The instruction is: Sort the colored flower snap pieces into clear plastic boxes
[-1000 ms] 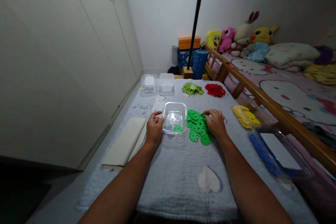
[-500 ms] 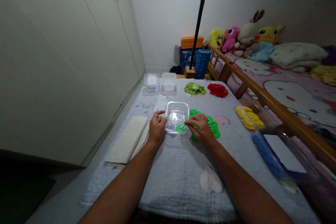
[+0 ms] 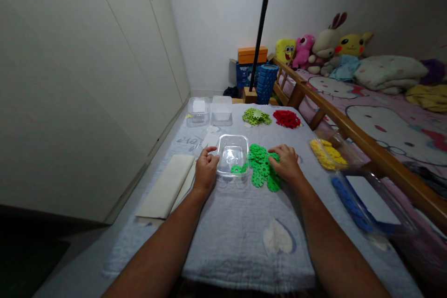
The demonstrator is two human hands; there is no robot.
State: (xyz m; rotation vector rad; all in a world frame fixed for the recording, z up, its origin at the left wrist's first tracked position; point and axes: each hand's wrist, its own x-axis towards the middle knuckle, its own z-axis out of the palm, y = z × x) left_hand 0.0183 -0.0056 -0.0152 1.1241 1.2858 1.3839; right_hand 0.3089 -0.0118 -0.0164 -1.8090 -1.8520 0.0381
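Note:
A clear plastic container [image 3: 233, 136] stands in the middle of the cloth-covered table. A few green flower-shaped discs [image 3: 236, 169] lie inside it, towards its near side. My left hand [image 3: 206, 168] is at the container's left wall, its fingers curled against the side and the index finger bent at the rim. Just right of the container is a loose pile of green flower-shaped discs [image 3: 259, 164]. Over the pile's right part sits my right hand [image 3: 287, 163], fingers apart and touching the discs, some of which it covers.
Beyond are lime-green discs [image 3: 256, 116], red discs [image 3: 286, 118] and two clear containers [image 3: 222, 111]. Yellow pieces [image 3: 328, 154] and blue pieces [image 3: 351, 200] lie in clear boxes at the right, near the wooden bed rail [image 3: 335, 121]. A folded beige cloth or paper [image 3: 167, 186] lies left.
My right hand has let go of a green disc inside the container and moved right, onto the green pile. The left hand stays at the container's side. The view has shifted slightly.

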